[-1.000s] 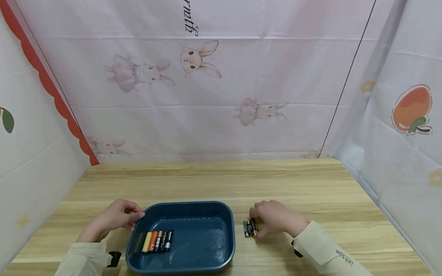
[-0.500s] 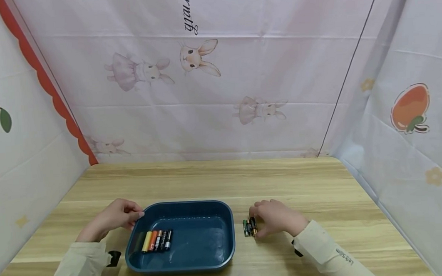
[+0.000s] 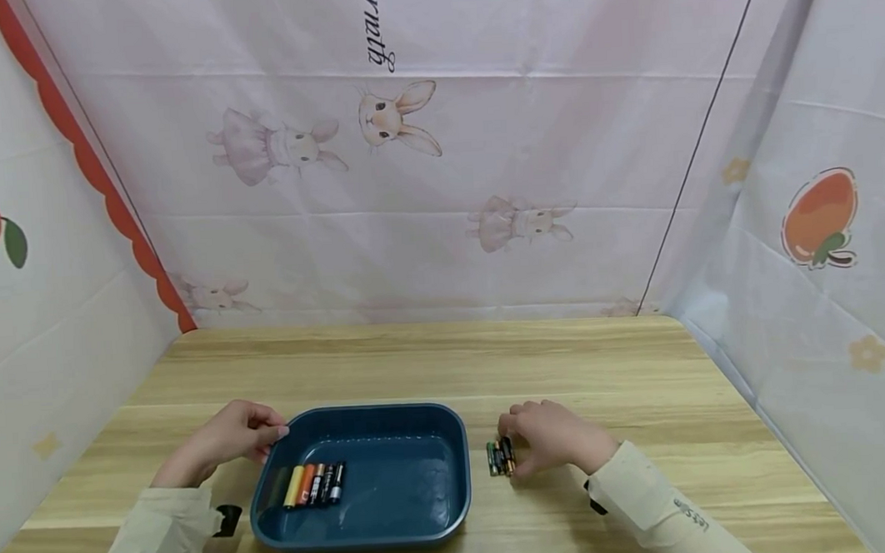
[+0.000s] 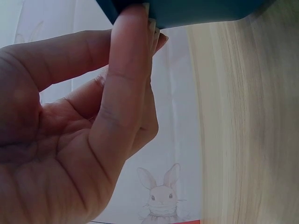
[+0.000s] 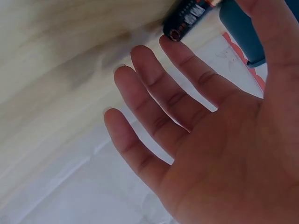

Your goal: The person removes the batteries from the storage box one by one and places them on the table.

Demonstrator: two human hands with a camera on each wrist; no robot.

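Observation:
My left hand [image 3: 233, 434] pinches the rim of a dark blue rectangular tray [image 3: 389, 413] at its far left corner, thumb and fingers meeting there; in the left wrist view the hand [image 4: 117, 93] holds the tray edge [image 4: 201, 11]. Inside the tray at the left, several batteries [image 3: 314, 485], yellow, orange and black, lie side by side in a row. Right of the tray, my right hand [image 3: 552, 434] holds a black battery [image 5: 187, 18] between index fingertip and thumb, at its ends, the other fingers spread. Smaller green and black batteries [image 3: 494, 457] lie beside it on the table.
The wood-grain table [image 3: 432, 356] runs back to a pale curtain [image 3: 442, 268] printed with rabbits. Similar cloth stands along both sides. Black straps [image 3: 228, 519] sit at the wrists, by the light sleeves.

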